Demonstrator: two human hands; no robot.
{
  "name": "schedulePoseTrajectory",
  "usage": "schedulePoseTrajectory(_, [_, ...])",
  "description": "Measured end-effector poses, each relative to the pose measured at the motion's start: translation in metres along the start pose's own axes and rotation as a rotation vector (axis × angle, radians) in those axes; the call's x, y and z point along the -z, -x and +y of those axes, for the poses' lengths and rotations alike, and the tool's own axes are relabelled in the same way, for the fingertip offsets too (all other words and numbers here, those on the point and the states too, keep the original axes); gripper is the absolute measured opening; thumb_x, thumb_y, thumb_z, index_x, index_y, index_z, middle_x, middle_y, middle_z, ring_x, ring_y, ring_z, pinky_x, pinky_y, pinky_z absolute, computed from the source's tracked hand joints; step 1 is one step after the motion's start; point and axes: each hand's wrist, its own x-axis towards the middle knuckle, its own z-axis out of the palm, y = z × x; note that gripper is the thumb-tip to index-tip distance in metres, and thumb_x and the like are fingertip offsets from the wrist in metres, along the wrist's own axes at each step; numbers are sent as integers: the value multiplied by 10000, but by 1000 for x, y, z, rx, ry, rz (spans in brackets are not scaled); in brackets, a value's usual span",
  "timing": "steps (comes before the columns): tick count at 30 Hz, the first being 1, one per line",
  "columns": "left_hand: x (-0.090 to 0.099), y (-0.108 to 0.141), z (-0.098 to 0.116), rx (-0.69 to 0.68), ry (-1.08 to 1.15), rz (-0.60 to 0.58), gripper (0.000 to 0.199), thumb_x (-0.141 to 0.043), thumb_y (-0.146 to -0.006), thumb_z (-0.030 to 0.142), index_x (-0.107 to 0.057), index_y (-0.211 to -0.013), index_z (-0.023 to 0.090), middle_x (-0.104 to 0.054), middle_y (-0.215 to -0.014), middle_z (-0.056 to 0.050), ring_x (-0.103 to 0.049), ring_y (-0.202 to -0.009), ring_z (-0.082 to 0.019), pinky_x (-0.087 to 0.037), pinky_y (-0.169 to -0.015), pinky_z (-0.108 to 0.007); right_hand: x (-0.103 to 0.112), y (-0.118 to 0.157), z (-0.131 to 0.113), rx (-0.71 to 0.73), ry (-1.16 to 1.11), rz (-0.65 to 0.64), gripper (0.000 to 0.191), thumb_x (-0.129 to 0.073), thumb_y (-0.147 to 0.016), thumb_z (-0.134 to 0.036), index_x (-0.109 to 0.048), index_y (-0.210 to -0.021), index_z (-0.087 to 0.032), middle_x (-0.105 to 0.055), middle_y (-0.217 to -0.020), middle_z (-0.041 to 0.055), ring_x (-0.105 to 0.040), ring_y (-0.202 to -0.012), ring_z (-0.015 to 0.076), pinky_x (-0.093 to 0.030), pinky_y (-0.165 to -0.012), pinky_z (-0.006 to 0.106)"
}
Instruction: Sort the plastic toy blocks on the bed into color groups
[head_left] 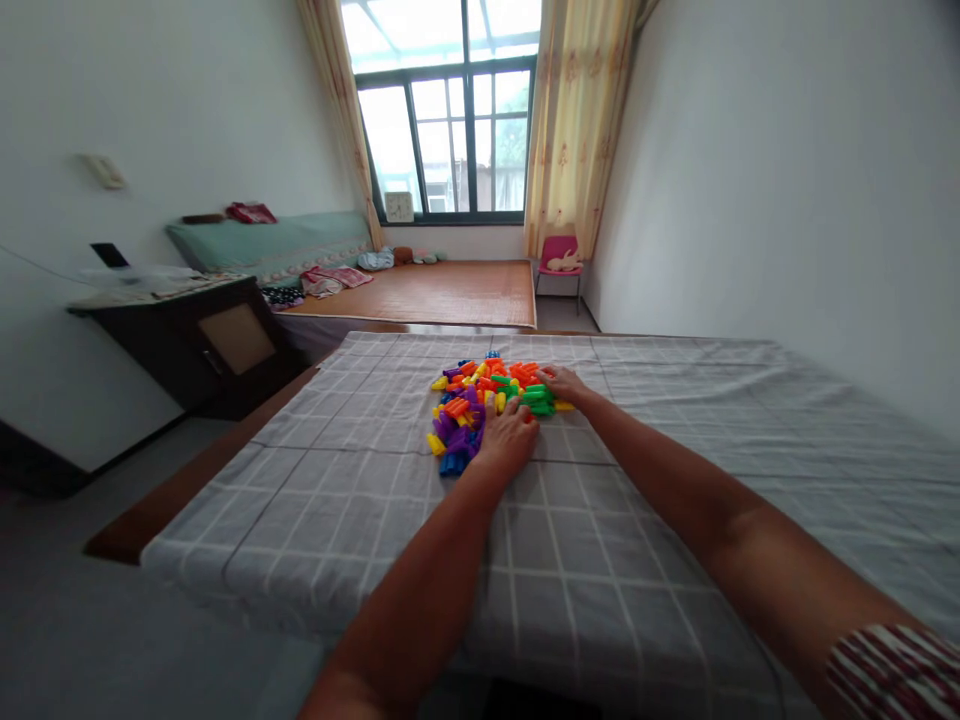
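Observation:
A heap of small plastic toy pieces in several bright colours lies on the checked tablecloth [330, 490]. Purple pieces [459, 440] and a dark blue piece [452, 465] are at its near left, with a yellow piece [436, 445] beside them. Along the right side are green pieces [537, 400] and orange pieces [525, 372]. My left hand [511, 434] rests palm down against the near edge of the heap, its fingers apart and touching pieces. At the heap's right edge, my right hand [562, 383] reaches in with fingers stretched out beside the orange and green pieces.
The cloth covers a long table with a brown wooden edge [202, 475] at the left. Beyond it are a low bed [450, 290], a pink chair [560, 252] and a window. A dark cabinet [172, 350] stands to the left; a white wall runs along the right.

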Motion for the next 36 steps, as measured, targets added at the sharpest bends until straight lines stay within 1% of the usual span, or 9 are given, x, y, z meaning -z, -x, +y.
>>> schedulePoseTrajectory(4, [5,0,-12,182,-14,68,233,-476,-908,246,-694,-978,283,-620,-1193,-64,-389,-1275,-282,-153,-1103,-636,9,21,-31,74,-405,54,403,-536,-878,-463,-663,-1163,-209,-667,-1182,82,-603,-1082,216,-451,-969,357])
schedulePoseTrajectory(9, [11,2,-24,341,-16,158,235,-478,-919,280,-683,-1031,292,-578,-1289,-57,-377,-1296,-287,-154,-1120,-614,60,52,-36,248,-766,42,546,-520,-871,-533,-551,-1310,-209,-590,-1303,87,-590,-1103,206,-471,-965,388])
schedulePoseTrajectory(12, [16,4,-24,347,3,224,243,-453,-928,246,-680,-1014,269,-591,-1274,-54,-402,-1285,-279,-162,-1123,-603,93,87,9,218,-542,56,504,-543,-869,-498,-579,-1283,-214,-591,-1303,89,-582,-1131,235,-449,-993,422])
schedulePoseTrajectory(15, [20,3,-18,301,37,263,254,-436,-938,260,-676,-1020,270,-612,-1246,-48,-432,-1270,-254,-164,-1136,-569,109,135,76,89,-192,-82,512,-677,-770,-469,-649,-1206,-201,-617,-1270,119,-583,-1149,292,-431,-1014,443])
schedulePoseTrajectory(18, [21,2,-10,239,69,260,257,-445,-938,295,-676,-1049,286,-634,-1215,-41,-456,-1258,-226,-176,-1146,-513,108,182,125,25,-8,-172,571,-753,-681,-460,-666,-1195,-226,-625,-1267,122,-552,-1202,316,-409,-1034,442])
schedulePoseTrajectory(21, [19,1,-3,189,85,233,256,-453,-936,308,-677,-1060,294,-646,-1205,-31,-466,-1252,-213,-200,-1136,-489,95,210,139,69,-12,-185,527,-721,-712,-390,-656,-1215,-243,-644,-1245,98,-593,-1148,285,-435,-999,395])
schedulePoseTrajectory(28, [20,-3,23,-40,84,108,236,-472,-919,268,-696,-988,294,-671,-1152,-11,-523,-1173,-187,-269,-1095,-447,62,182,88,56,-165,-78,321,-653,-738,-195,-711,-1053,-212,-718,-1050,67,-669,-935,219,-498,-881,338])
schedulePoseTrajectory(33, [15,2,40,-362,110,-121,254,-473,-912,285,-674,-1067,310,-664,-1178,-2,-523,-1181,-167,-320,-1064,-407,49,134,32,119,-785,-40,476,-589,-848,-310,-542,-1309,-200,-613,-1274,127,-638,-1047,198,-536,-840,340])
schedulePoseTrajectory(36, [14,11,31,-307,39,-131,296,-481,-912,316,-624,-1170,339,-642,-1227,0,-472,-1248,-197,-276,-1092,-481,39,117,19,95,-725,36,447,-542,-883,-310,-532,-1313,-191,-581,-1320,131,-613,-1105,204,-509,-905,364])
